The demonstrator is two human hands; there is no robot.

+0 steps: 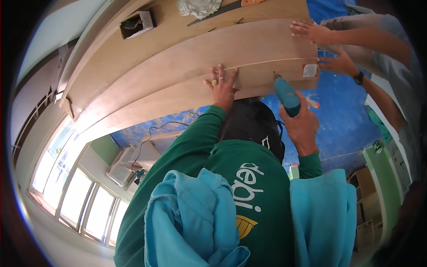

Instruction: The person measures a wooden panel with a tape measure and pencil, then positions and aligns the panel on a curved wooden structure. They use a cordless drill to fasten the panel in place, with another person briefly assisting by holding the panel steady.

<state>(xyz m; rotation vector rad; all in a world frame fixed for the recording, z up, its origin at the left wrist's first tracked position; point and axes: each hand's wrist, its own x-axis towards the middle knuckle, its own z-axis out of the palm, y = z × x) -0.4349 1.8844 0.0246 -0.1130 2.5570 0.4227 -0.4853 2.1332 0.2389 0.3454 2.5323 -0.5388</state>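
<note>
My right hand [304, 127] is closed around the grip of a teal power drill [288, 96]. The drill's bit points at the near wooden board [260, 76], close to its right end; whether the tip touches the wood I cannot tell. On the same board my left hand [223, 89] lies with fingers spread, wearing rings, and its fingertips reach the seam with a second, wider board [191, 49]. That second board has a curved far edge. A white and red label [310, 70] is stuck at the near board's right end.
At the right, another person's two hands [313, 32] rest at the boards' ends. Farther back on the brown surface lie a handsaw [227, 12], a crumpled plastic bag [198, 6] and a small open box [137, 24]. A dark cable [151, 133] runs over the blue floor covering [333, 120].
</note>
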